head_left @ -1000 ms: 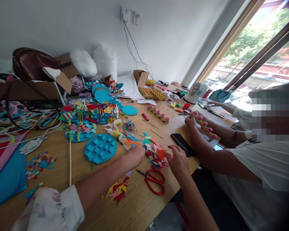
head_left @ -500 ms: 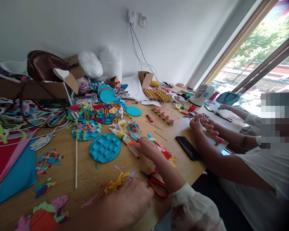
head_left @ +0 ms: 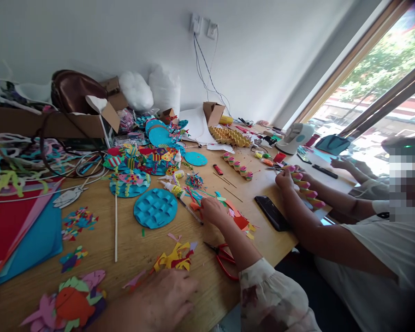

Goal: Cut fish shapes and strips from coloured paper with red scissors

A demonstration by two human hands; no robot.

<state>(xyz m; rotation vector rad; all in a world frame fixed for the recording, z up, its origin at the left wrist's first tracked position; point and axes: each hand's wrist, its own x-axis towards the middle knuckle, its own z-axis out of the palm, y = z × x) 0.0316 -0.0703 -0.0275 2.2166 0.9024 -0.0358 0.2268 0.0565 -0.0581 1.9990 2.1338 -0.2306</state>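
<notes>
My left hand [head_left: 168, 295] lies low over the near table, fingers apart and holding nothing. Its far side borders a heap of yellow paper scraps [head_left: 174, 257]. Farther out, my right hand [head_left: 214, 211], in a floral sleeve, has its fingers curled down on orange paper scraps [head_left: 196, 206]; the fingertips are partly hidden. Red-handled scissors [head_left: 224, 263] rest beside my right forearm. A pen [head_left: 192, 213] and a woven blue paper disc [head_left: 155, 208] lie left of that hand. At lower left are colourful paper fish [head_left: 74, 302].
A phone [head_left: 271, 213] lies to the right, near a co-worker's hands [head_left: 285, 180] holding a pink-and-green scalloped strip [head_left: 304, 186]. A wooden stick [head_left: 116, 228], glue bottles [head_left: 173, 189] and coloured paper sheets [head_left: 38, 249] are on the left. A cardboard box [head_left: 44, 129] stands behind.
My left hand has moved left, away from the scissors, exposing more of the yellow scraps. My right hand's fingers look more curled at the orange scraps. The view has shifted slightly left.
</notes>
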